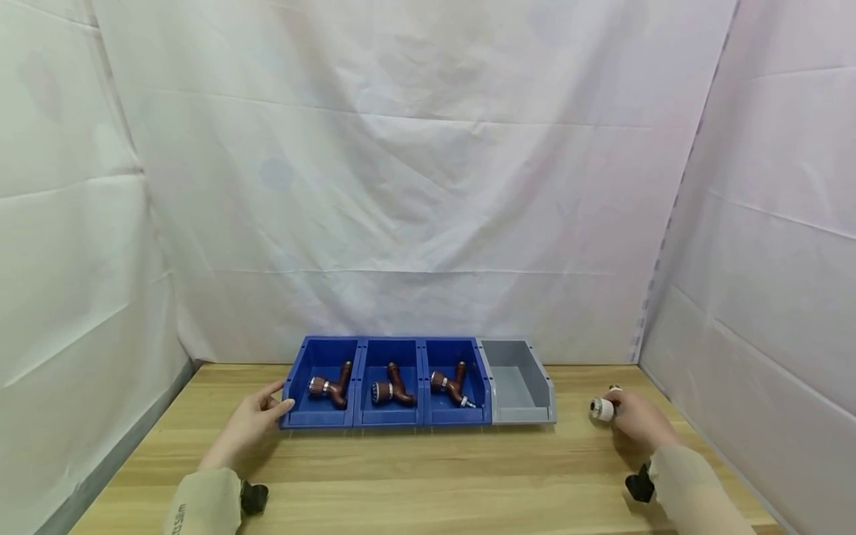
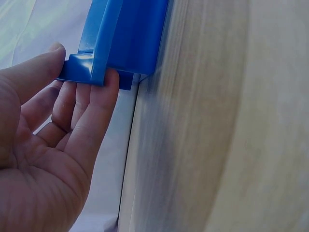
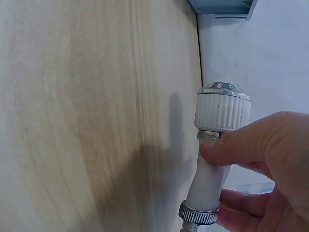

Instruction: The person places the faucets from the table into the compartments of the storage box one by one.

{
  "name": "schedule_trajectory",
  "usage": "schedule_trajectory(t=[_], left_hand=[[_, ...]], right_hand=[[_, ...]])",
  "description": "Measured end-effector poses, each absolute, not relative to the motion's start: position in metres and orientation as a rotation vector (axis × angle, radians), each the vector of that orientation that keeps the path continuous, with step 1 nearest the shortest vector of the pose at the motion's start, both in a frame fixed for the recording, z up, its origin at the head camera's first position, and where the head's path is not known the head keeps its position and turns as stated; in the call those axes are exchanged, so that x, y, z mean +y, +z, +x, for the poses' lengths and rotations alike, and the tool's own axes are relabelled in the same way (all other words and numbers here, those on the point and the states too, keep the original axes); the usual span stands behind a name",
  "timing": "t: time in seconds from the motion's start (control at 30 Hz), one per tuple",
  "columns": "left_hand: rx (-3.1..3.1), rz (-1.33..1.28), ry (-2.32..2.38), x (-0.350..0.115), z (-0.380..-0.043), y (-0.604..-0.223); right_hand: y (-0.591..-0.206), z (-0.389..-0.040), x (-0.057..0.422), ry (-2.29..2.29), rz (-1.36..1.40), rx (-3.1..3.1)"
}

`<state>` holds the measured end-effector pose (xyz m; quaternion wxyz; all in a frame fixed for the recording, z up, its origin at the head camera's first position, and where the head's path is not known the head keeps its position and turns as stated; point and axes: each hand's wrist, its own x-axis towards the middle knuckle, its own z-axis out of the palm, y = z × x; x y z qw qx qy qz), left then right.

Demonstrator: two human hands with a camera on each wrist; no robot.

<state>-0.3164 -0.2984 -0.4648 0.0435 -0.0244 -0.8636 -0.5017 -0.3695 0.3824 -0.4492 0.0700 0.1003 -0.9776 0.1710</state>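
Observation:
In the head view my left hand is at the left end of a row of bins, its thumb and fingers pinching the side edge of the leftmost blue bin. That bin's blue rim also shows between thumb and fingers in the left wrist view. Off to the right, my right hand holds a white tap by its body, the thumb just below the ribbed knob. A metal ring circles the tap's lower end. Brown taps lie in the blue bins, one in each.
The middle blue bin and the right blue bin adjoin the first. A grey bin ends the row, with nothing inside. The bins stand on a wooden table. White cloth hangs behind and at both sides.

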Motion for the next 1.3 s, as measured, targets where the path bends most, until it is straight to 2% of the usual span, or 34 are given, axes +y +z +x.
schedule_trajectory(t=[1.3], left_hand=[[-2.631, -0.078, -1.544, -0.299, -0.317, -0.466]], right_hand=[[-0.429, -0.365, 0.382, 0.416, 0.355, -2.919]])
